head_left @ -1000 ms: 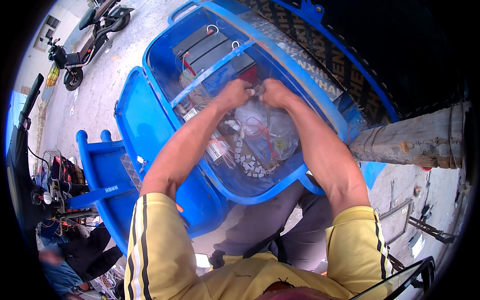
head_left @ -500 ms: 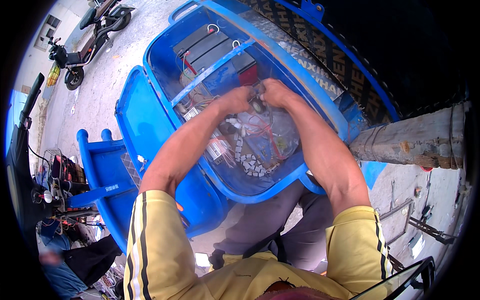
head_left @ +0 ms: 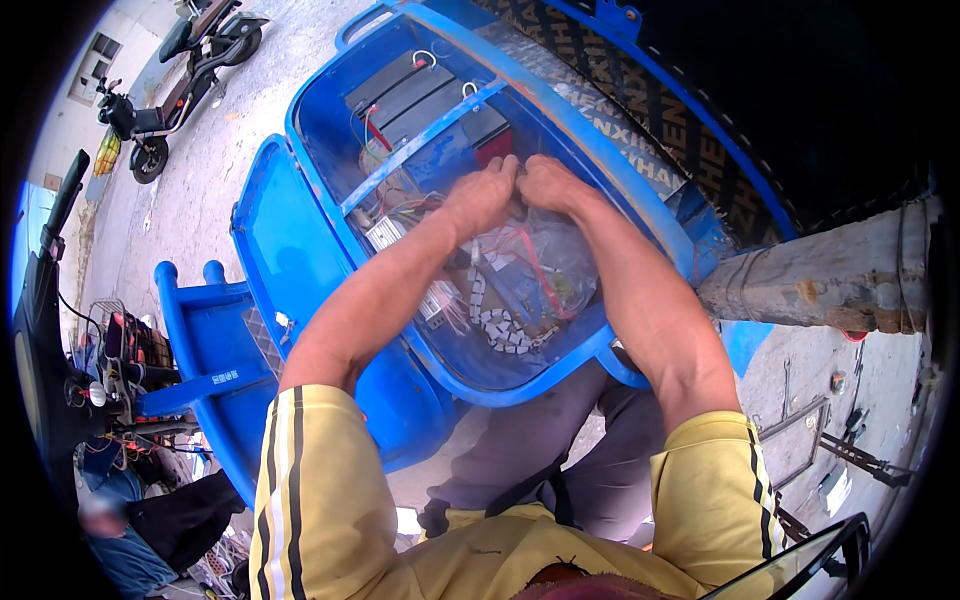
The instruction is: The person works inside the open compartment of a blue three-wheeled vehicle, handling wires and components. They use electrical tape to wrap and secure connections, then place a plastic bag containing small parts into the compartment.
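Both hands are inside a blue metal box [head_left: 300,110] of a vehicle, close together near its middle. My left hand [head_left: 487,192] is closed, its fingers bent toward my right hand [head_left: 546,184], also closed. Something small and dark shows between them, but its kind is hidden. Beyond my fingers sit dark grey batteries [head_left: 425,95] with red ends and white loop handles. Below the hands lies a clear plastic bag [head_left: 570,265] with red wire. Beside it are a heap of white block-like links [head_left: 508,332] and a silver finned controller [head_left: 385,234] with thin wires.
A blue crossbar [head_left: 425,147] spans the box. Its blue lid [head_left: 290,220] hangs open on the left. A rusty beam [head_left: 820,275] juts in at right. A scooter [head_left: 160,115] is parked far left; a person's dark sleeve [head_left: 190,520] shows lower left.
My left hand has turned and risen slightly, its fingers now pointing up beside my right hand. The dark round part seen between the hands is now mostly covered.
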`<state>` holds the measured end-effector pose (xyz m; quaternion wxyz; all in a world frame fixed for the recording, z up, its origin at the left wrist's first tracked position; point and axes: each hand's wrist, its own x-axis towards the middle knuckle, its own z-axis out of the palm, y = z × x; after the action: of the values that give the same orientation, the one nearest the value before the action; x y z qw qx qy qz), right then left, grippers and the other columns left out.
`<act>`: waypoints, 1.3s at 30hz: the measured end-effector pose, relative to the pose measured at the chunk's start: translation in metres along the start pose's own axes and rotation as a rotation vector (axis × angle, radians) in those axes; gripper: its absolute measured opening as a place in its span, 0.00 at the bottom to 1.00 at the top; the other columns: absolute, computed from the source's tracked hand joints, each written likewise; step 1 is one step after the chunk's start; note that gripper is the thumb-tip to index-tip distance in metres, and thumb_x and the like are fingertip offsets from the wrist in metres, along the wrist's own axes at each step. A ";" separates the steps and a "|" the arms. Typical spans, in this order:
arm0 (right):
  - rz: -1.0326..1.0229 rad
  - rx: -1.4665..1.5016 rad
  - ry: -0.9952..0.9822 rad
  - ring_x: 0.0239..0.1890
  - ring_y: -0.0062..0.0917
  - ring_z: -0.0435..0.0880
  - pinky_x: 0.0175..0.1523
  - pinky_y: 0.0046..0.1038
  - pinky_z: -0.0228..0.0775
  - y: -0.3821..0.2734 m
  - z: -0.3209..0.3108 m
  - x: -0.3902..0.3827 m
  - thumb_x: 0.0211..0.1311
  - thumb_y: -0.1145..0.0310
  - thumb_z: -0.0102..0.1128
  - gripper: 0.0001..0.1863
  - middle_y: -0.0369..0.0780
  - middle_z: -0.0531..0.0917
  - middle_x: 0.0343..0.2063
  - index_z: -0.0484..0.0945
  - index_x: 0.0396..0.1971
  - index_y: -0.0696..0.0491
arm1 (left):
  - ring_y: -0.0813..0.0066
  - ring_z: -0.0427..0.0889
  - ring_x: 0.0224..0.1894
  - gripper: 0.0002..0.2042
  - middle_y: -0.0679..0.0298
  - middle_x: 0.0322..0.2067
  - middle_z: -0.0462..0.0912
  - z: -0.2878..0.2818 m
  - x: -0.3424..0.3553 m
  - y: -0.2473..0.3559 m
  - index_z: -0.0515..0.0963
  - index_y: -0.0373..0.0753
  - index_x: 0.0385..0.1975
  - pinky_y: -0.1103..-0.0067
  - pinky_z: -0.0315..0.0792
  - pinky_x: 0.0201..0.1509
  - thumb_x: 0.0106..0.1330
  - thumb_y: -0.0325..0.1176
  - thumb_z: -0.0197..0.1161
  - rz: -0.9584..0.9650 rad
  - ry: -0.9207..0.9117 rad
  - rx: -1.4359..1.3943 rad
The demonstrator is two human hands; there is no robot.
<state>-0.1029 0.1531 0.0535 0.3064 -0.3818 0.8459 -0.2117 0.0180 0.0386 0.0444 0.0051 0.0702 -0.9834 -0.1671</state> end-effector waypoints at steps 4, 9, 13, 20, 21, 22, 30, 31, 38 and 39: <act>0.011 -0.009 0.064 0.58 0.52 0.81 0.61 0.45 0.74 0.007 0.006 0.003 0.62 0.67 0.52 0.21 0.63 0.82 0.49 0.83 0.45 0.67 | 0.53 0.85 0.46 0.18 0.52 0.45 0.79 0.000 0.001 0.003 0.80 0.36 0.43 0.61 0.81 0.48 0.57 0.39 0.72 0.060 0.076 0.233; 0.061 0.069 0.066 0.52 0.51 0.85 0.56 0.44 0.77 -0.004 0.007 -0.003 0.60 0.67 0.53 0.19 0.62 0.85 0.42 0.85 0.38 0.69 | 0.57 0.89 0.41 0.12 0.54 0.40 0.85 0.009 -0.004 -0.007 0.85 0.39 0.33 0.61 0.82 0.40 0.62 0.43 0.66 0.096 -0.043 0.395; 0.068 -0.037 -0.009 0.48 0.48 0.88 0.52 0.43 0.78 0.004 0.006 0.006 0.57 0.69 0.54 0.17 0.61 0.86 0.36 0.86 0.32 0.68 | 0.54 0.91 0.37 0.10 0.53 0.32 0.90 0.004 -0.003 0.006 0.87 0.42 0.35 0.62 0.81 0.38 0.67 0.36 0.59 0.064 -0.191 0.429; 0.099 0.059 0.079 0.35 0.46 0.90 0.44 0.41 0.78 0.004 0.012 0.004 0.55 0.70 0.53 0.16 0.59 0.85 0.28 0.84 0.26 0.69 | 0.50 0.87 0.50 0.15 0.43 0.44 0.87 0.003 0.000 0.012 0.87 0.33 0.42 0.63 0.79 0.53 0.61 0.36 0.64 -0.420 -0.260 -0.259; 0.098 0.064 0.104 0.33 0.45 0.90 0.42 0.41 0.78 0.010 0.012 0.006 0.55 0.70 0.53 0.16 0.59 0.85 0.26 0.83 0.25 0.70 | 0.49 0.87 0.49 0.15 0.42 0.43 0.87 0.015 0.005 0.002 0.87 0.32 0.40 0.63 0.79 0.53 0.61 0.37 0.65 -0.404 -0.266 -0.309; 0.080 0.090 0.066 0.31 0.45 0.89 0.41 0.42 0.78 0.010 0.013 0.009 0.57 0.69 0.53 0.17 0.58 0.85 0.25 0.83 0.25 0.70 | 0.47 0.87 0.48 0.16 0.41 0.41 0.87 0.026 0.004 -0.011 0.86 0.30 0.39 0.64 0.78 0.53 0.60 0.38 0.65 -0.403 -0.267 -0.358; 0.167 0.304 -0.050 0.26 0.40 0.83 0.35 0.42 0.73 0.007 0.010 0.009 0.61 0.64 0.62 0.17 0.49 0.81 0.22 0.83 0.31 0.67 | 0.53 0.88 0.45 0.20 0.44 0.38 0.88 0.018 0.004 -0.009 0.87 0.29 0.36 0.65 0.79 0.50 0.59 0.44 0.70 -0.595 -0.209 -0.408; 0.085 0.215 0.066 0.31 0.42 0.85 0.39 0.42 0.74 0.013 0.015 0.011 0.61 0.64 0.62 0.17 0.51 0.83 0.25 0.83 0.32 0.67 | 0.54 0.88 0.45 0.21 0.45 0.39 0.88 0.008 0.005 -0.001 0.87 0.29 0.36 0.65 0.79 0.50 0.59 0.45 0.70 -0.603 -0.223 -0.446; 0.000 0.047 0.124 0.55 0.48 0.84 0.57 0.42 0.76 0.017 0.016 0.011 0.58 0.62 0.65 0.16 0.58 0.86 0.43 0.87 0.36 0.62 | 0.59 0.83 0.38 0.23 0.57 0.38 0.85 -0.008 0.009 -0.007 0.86 0.34 0.41 0.70 0.77 0.45 0.60 0.51 0.66 -0.649 -0.268 -0.956; 0.007 0.044 0.115 0.55 0.47 0.84 0.57 0.42 0.76 0.019 0.018 0.011 0.57 0.63 0.66 0.16 0.58 0.86 0.43 0.88 0.37 0.61 | 0.63 0.80 0.33 0.23 0.59 0.34 0.83 -0.012 0.006 -0.006 0.85 0.34 0.40 0.72 0.75 0.41 0.60 0.51 0.66 -0.643 -0.254 -0.999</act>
<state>-0.1055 0.1539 0.0253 0.2665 -0.3594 0.8584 -0.2510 0.0136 0.0288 0.0535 -0.1306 0.3322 -0.7084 -0.6089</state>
